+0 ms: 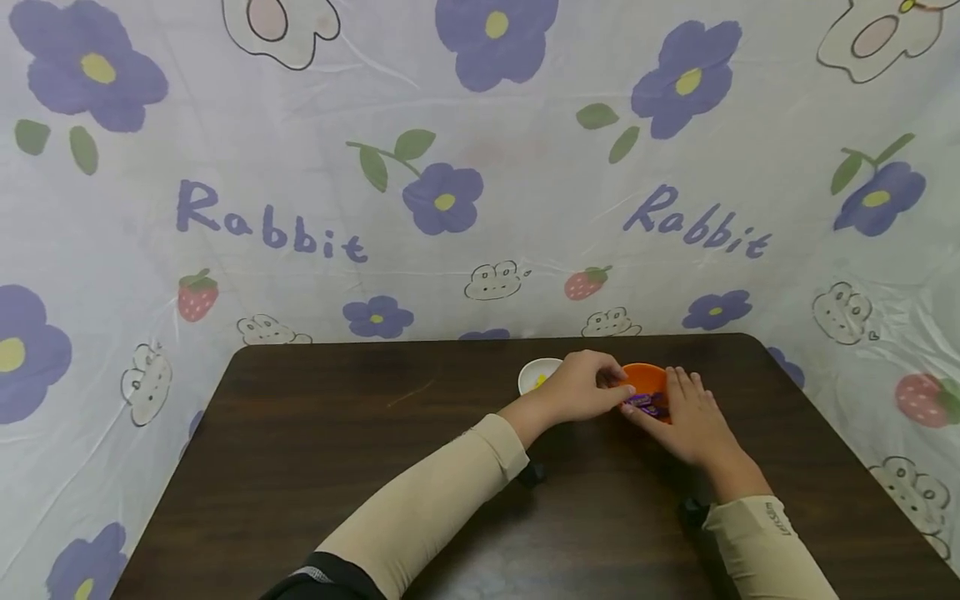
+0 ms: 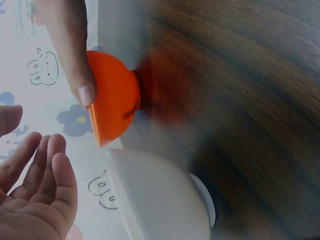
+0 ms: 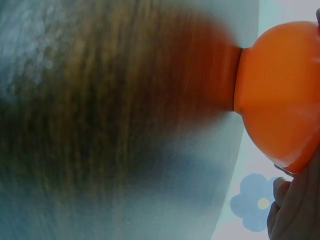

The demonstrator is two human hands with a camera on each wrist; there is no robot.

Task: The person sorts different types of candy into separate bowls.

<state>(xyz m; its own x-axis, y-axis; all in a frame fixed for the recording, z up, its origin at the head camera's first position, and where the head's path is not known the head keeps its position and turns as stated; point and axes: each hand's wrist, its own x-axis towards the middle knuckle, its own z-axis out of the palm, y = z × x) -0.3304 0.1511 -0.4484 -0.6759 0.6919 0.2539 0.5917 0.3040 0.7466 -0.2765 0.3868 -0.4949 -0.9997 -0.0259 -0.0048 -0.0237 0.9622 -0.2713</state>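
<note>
An orange bowl (image 1: 642, 377) stands near the far edge of the table, with several small purple-wrapped pieces (image 1: 643, 402) inside. My right hand (image 1: 696, 423) holds this bowl from the right, thumb along its near rim and fingers along the other side. Beside the bowl's left rim hovers my left hand (image 1: 579, 385). In the left wrist view its fingers (image 2: 45, 170) are loosely bent, and nothing shows between them and the thumb. Left of the orange bowl is a white bowl (image 2: 155, 195), partly hidden by my left hand in the head view; small yellow things (image 1: 539, 381) lie in it.
The dark wooden table (image 1: 337, 467) reaches back to a pale hanging cloth (image 1: 300, 167) printed with flowers and rabbits. Both bowls stand close together near the table's far edge. Dark wrist straps (image 1: 532, 473) show below the sleeves.
</note>
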